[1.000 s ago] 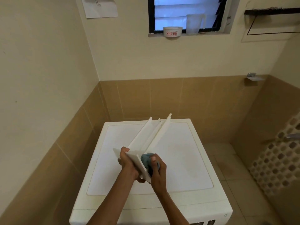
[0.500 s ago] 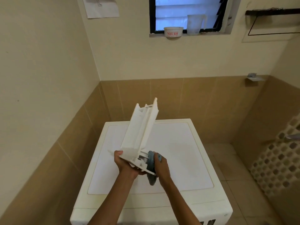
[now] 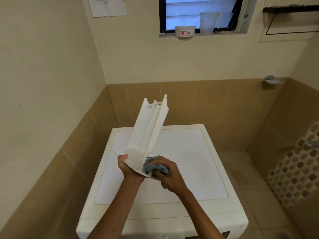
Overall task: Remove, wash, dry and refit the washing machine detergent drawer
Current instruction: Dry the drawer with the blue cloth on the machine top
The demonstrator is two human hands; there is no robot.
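The white detergent drawer [image 3: 148, 130] is held up above the washing machine [image 3: 189, 163], its long body tilted away and upward. My left hand [image 3: 128, 167] grips the drawer's front panel at its lower left end. My right hand [image 3: 166, 173] holds a bunched blue cloth [image 3: 153, 165] and presses it against the drawer's lower right side, just behind the front panel. The drawer's compartments face partly away, so their insides are mostly hidden.
The washing machine's flat white top lies below the hands, set into a corner with the wall close on the left. A white bowl [image 3: 185, 32] and a clear jug [image 3: 208, 23] stand on the window sill. Tiled floor [image 3: 250, 195] and a patterned mat [image 3: 296, 169] lie to the right.
The drawer was tipped from lying low over the machine top to standing steeply upward. The right hand with the cloth shifted along the drawer's lower end.
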